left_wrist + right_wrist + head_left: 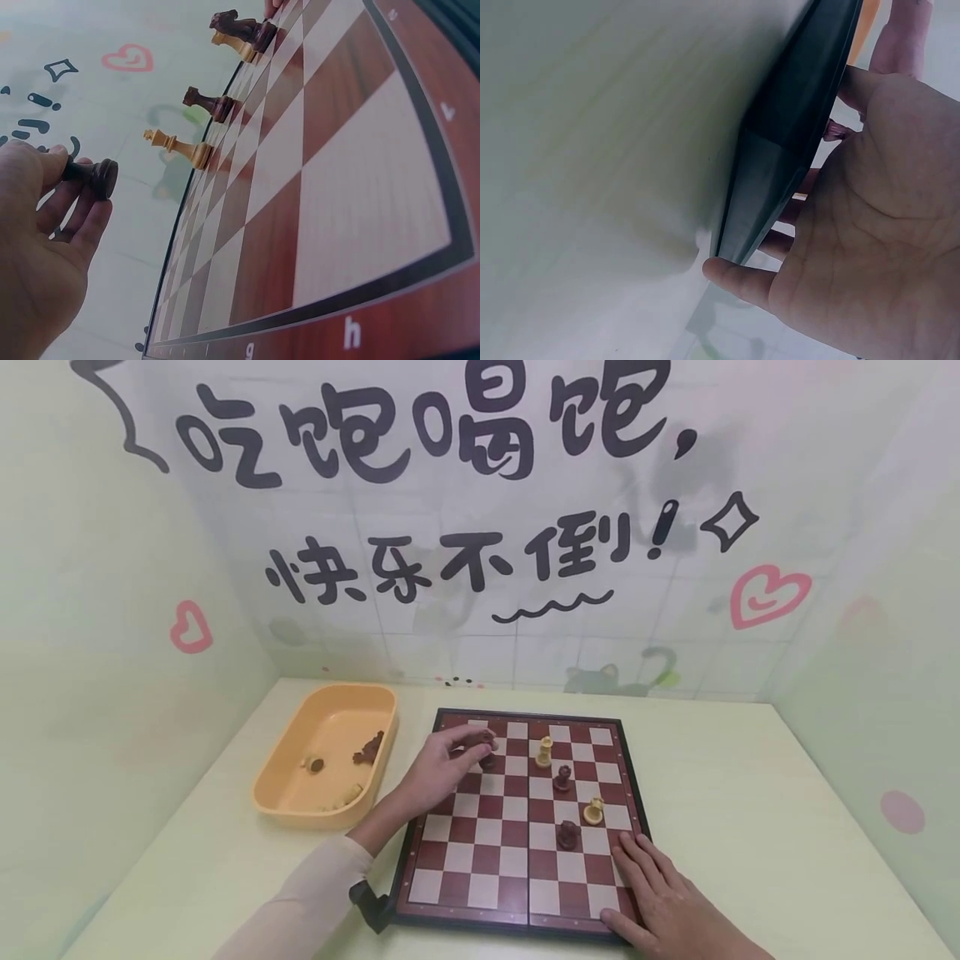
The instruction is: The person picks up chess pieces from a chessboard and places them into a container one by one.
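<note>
My left hand (442, 764) pinches a dark chess piece (96, 177) by its upper part, over the far left of the chessboard (480, 860). The piece's base hangs free of the board in the left wrist view; fingers hide its top. My right hand (660, 897) rests on the board's near right edge, fingers fairly straight, with one against the dark side wall in the right wrist view. On the board's right half stand a cream king (176, 148), a dark rook (208, 103), another cream piece (592, 811) and a dark knight (567, 835).
Left of the board sits an orange tray (262, 806) holding several cream and dark pieces. A black object (369, 906) lies by the board's near left corner. Behind the table (720, 760) hangs a pale curtain (465, 652) with black lettering.
</note>
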A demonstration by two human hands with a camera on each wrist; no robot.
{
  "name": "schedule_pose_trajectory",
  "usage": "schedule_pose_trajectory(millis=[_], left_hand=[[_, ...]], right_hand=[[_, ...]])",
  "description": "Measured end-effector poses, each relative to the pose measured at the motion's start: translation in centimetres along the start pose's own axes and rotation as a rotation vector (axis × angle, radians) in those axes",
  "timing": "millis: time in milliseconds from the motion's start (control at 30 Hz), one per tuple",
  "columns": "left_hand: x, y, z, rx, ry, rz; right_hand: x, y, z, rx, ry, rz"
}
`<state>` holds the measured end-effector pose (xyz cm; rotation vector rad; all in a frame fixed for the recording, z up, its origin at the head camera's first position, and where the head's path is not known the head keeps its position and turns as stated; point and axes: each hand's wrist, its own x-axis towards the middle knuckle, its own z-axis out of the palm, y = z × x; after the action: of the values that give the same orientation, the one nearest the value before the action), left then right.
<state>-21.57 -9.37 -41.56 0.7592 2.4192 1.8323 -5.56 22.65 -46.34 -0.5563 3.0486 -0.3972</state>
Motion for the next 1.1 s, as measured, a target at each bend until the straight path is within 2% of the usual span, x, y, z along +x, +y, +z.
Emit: schedule_pose_trajectory(millis=[133, 267, 400, 500, 700, 867, 1100], left_hand=[[0.1, -0.1, -0.2, -0.034, 0.002, -0.003], [0.2, 0.1, -0.4, -0.060, 0.003, -0.023], [0.3, 0.2, -0.7, -0.036, 0.015, -0.030], [0.4, 0.2, -1.0, -0.014, 0.027, -0.022], [0.5, 0.2, -1.3, 0.009, 0.048, -0.001], [0.4, 0.2, -1.9, 0.028, 0.066, 0.008], [0.4, -0.1, -2.9, 0.009, 0.101, 0.064]], right_hand=[[0.0, 0.0, -0.2, 0.004, -0.013, -0.001], [0.0, 0.0, -0.2, -0.017, 0.009, -0.020], [0.1, 0.1, -0.1, -0.009, 0.006, -0.015], [0.2, 0.2, 0.0, 0.011, -0.008, -0.001], [0.2, 0.4, 0.1, -0.014, 0.023, -0.017], [0.3, 0.4, -0.1, 0.003, 0.004, -0.006], [0.4, 0.5, -0.2, -0.019, 0.013, -0.007]])
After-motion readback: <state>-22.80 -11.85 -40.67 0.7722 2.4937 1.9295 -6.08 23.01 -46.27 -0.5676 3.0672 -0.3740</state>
